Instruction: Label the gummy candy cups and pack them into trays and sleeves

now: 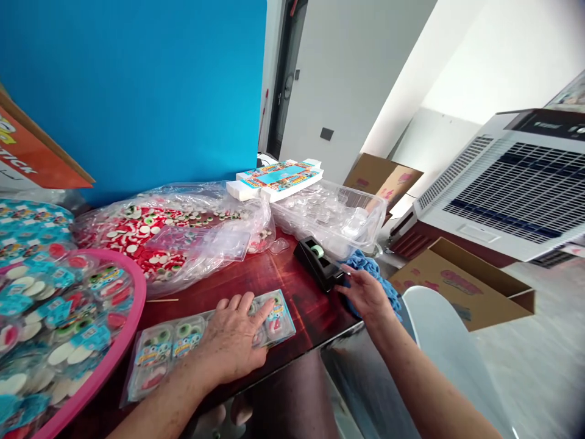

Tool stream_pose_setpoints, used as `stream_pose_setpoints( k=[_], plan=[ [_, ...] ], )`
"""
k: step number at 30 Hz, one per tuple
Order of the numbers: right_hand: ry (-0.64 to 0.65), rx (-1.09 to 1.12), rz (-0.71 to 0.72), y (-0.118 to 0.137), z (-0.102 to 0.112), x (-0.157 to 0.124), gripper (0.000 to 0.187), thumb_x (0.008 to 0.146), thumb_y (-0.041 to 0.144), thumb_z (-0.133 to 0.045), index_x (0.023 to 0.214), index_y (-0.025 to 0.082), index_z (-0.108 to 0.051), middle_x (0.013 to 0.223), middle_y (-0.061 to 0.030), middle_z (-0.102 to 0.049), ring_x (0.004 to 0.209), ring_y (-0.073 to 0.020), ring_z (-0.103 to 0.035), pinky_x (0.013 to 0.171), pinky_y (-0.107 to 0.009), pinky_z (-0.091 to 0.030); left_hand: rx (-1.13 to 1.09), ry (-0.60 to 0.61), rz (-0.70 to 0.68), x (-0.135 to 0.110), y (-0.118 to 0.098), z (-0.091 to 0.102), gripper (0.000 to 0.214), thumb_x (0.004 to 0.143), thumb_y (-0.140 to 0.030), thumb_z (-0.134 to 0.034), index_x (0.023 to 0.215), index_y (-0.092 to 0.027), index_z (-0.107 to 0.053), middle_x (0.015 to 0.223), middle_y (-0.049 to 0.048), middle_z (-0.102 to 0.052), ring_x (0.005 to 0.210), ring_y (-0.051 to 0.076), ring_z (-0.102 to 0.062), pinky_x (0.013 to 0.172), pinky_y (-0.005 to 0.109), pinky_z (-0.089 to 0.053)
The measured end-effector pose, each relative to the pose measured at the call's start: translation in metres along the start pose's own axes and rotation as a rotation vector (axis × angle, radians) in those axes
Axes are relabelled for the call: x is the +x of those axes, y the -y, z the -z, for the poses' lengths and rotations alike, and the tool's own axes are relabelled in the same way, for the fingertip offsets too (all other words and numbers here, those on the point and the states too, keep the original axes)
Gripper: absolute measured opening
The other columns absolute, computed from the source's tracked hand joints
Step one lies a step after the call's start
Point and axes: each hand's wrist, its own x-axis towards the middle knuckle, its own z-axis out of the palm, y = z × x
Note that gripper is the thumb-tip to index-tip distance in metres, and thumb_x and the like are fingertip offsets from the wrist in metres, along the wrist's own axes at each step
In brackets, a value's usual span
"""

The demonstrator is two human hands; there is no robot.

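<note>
My left hand (pixel 235 335) lies flat, fingers spread, on a row of clear plastic blister packs (pixel 187 329) at the table's front edge. The packs show eyeball-shaped candies and small blue printed labels. At the front end of a black tape dispenser (pixel 315 262), my right hand (pixel 365 291) is closed, thumb and fingertips at the cutting edge on the tape end; the strip itself is too small to see clearly. A roll of pale green tape (pixel 317 250) sits in the dispenser. A blue cloth (pixel 372 274) lies just behind my right hand.
A pink-rimmed basket (pixel 137 286) full of packed candies stands at left. Behind lie a large clear bag (pixel 205 244) of red and white candies, a printed display box (pixel 278 178) and a clear plastic bin (pixel 338 213). Cartons (pixel 461 283) and an air cooler (pixel 516 183) stand right.
</note>
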Motion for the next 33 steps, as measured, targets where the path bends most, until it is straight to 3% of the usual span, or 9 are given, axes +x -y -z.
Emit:
stream_pose_setpoints(
  k=[5,10,14,17,19,22,24,27,33],
  plan=[
    [-0.167,-0.039,-0.011,-0.017,0.000,-0.019,0.028,0.065,0.052,-0.051,0.069,0.025,-0.044,0.073,-0.0056,-0.057,0.084,-0.0242,-0.056,0.072,-0.041,-0.049,0.009,-0.009,-0.020,0.000,0.000,0.000,0.072,0.068,-0.045,-0.053,0.136,-0.035,-0.031,0.119,0.0106,-0.045,0.101,0.029,-0.045,0.085,0.044,-0.033],
    [-0.163,-0.254,-0.139,-0.021,0.003,-0.010,0.026,0.068,0.048,-0.051,0.063,0.024,-0.041,0.051,-0.0007,-0.046,0.044,-0.0160,-0.046,0.041,-0.031,-0.038,0.027,-0.008,-0.024,0.001,0.000,0.000,0.071,0.069,-0.045,-0.052,0.135,-0.035,-0.032,0.119,0.0107,-0.045,0.100,0.029,-0.045,0.084,0.044,-0.033],
    [-0.113,-0.432,-0.148,-0.011,0.002,-0.012,0.024,0.069,0.038,-0.053,0.056,0.023,-0.040,0.041,0.0023,-0.036,0.040,-0.0133,-0.039,0.041,-0.028,-0.029,0.020,-0.013,-0.011,0.001,0.000,0.000,0.072,0.067,-0.045,-0.054,0.135,-0.035,-0.032,0.119,0.0102,-0.045,0.102,0.029,-0.044,0.085,0.043,-0.033],
    [0.033,-0.481,-0.128,0.009,-0.009,-0.033,0.027,0.070,0.040,-0.055,0.056,0.021,-0.043,0.042,0.0041,-0.037,0.040,-0.0107,-0.037,0.042,-0.026,-0.028,0.020,0.009,-0.012,0.001,0.000,0.001,0.072,0.067,-0.046,-0.054,0.135,-0.035,-0.031,0.119,0.0100,-0.044,0.104,0.030,-0.043,0.086,0.043,-0.032],
    [0.294,-0.436,-0.105,0.028,-0.023,-0.046,0.030,0.071,0.047,-0.057,0.062,0.019,-0.047,0.045,0.0059,-0.041,0.040,-0.0077,-0.036,0.041,-0.022,-0.028,0.028,0.026,-0.008,0.001,-0.001,0.002,0.073,0.067,-0.046,-0.054,0.135,-0.034,-0.031,0.120,0.0099,-0.043,0.105,0.030,-0.042,0.087,0.043,-0.032],
    [0.814,-0.295,-0.074,0.050,-0.051,-0.047,0.037,0.071,0.052,-0.059,0.068,0.017,-0.048,0.049,0.0079,-0.042,0.041,-0.0045,-0.036,0.039,-0.018,-0.027,0.029,0.041,0.009,0.001,-0.002,0.004,0.074,0.068,-0.047,-0.054,0.136,-0.035,-0.029,0.122,0.0095,-0.042,0.107,0.030,-0.041,0.088,0.043,-0.031],
    [0.994,-0.270,-0.097,0.054,-0.067,-0.036,0.040,0.069,0.053,-0.062,0.068,0.016,-0.047,0.047,0.0088,-0.042,0.039,-0.0035,-0.036,0.037,-0.016,-0.025,0.025,0.047,0.012,0.001,-0.002,0.004,0.073,0.068,-0.049,-0.054,0.136,-0.035,-0.029,0.123,0.0094,-0.041,0.107,0.030,-0.041,0.088,0.044,-0.031],
    [1.064,-0.309,-0.157,0.046,-0.080,-0.012,0.041,0.067,0.053,-0.064,0.067,0.016,-0.046,0.042,0.0100,-0.041,0.035,-0.0029,-0.032,0.033,-0.016,-0.020,0.023,0.051,0.005,0.000,-0.002,0.003,0.073,0.068,-0.050,-0.053,0.135,-0.036,-0.029,0.123,0.0096,-0.040,0.106,0.030,-0.041,0.088,0.044,-0.031],
    [1.104,-0.305,-0.223,0.026,-0.079,0.009,0.040,0.068,0.050,-0.064,0.064,0.017,-0.042,0.039,0.0109,-0.041,0.032,-0.0024,-0.029,0.032,-0.016,-0.017,0.031,0.040,0.006,0.001,0.000,0.000,0.073,0.068,-0.054,-0.052,0.136,-0.035,-0.029,0.124,0.0108,-0.040,0.107,0.031,-0.041,0.088,0.046,-0.030]
  ],
)
